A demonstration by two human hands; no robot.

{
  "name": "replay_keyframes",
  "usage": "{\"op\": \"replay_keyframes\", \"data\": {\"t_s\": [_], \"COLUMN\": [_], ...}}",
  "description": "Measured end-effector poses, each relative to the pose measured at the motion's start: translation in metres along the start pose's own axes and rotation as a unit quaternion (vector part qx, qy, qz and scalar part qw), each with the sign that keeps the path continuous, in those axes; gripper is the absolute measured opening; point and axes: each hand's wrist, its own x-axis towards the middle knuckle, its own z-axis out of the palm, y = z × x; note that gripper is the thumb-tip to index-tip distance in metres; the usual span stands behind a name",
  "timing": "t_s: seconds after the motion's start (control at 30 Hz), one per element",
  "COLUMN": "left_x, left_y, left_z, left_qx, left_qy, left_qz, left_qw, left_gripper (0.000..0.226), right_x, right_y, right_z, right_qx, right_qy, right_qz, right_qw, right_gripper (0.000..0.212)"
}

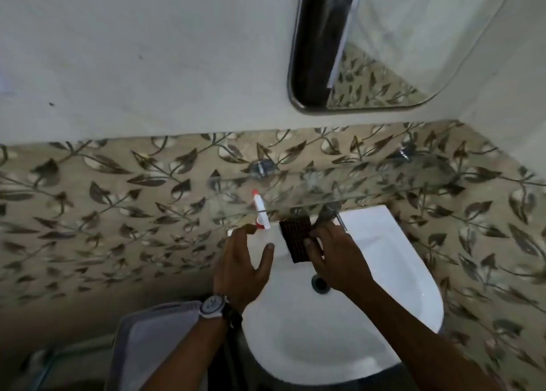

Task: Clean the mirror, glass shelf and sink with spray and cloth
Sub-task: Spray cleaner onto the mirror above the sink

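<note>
A white sink (393,290) fills the lower middle, with a dark drain (319,284) in its bowl. My right hand (334,257) holds a dark ribbed cloth (297,238) over the sink's back edge, near the tap (332,213). My left hand (242,266) hovers open over the sink's left rim, fingers spread, just below a white spray bottle with a red nozzle (261,212). A glass shelf (384,190) runs along the wall above the sink. The mirror (384,51) hangs at the upper right.
Leaf-patterned tiles (118,207) cover the wall around the sink, with plain white wall above. A grey plastic tub (153,340) stands at the lower left beside the sink. A watch sits on my left wrist.
</note>
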Motion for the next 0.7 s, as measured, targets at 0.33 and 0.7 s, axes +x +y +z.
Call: {"op": "replay_keyframes", "data": {"t_s": [0.33, 0.7], "left_x": [0.040, 0.060], "left_y": [-0.034, -0.054], "left_z": [0.067, 0.092], "left_qx": [-0.065, -0.095], "left_qy": [0.030, -0.027], "left_qz": [-0.082, -0.114], "left_qw": [0.994, 0.989], "left_gripper": [0.093, 0.029], "right_x": [0.052, 0.050], "right_y": [0.035, 0.022], "right_z": [0.100, 0.141], "right_qx": [-0.044, -0.137], "right_qy": [-0.238, -0.247], "right_qz": [0.003, 0.093], "right_qw": [0.970, 0.955], "right_gripper": [0.058, 0.076]}}
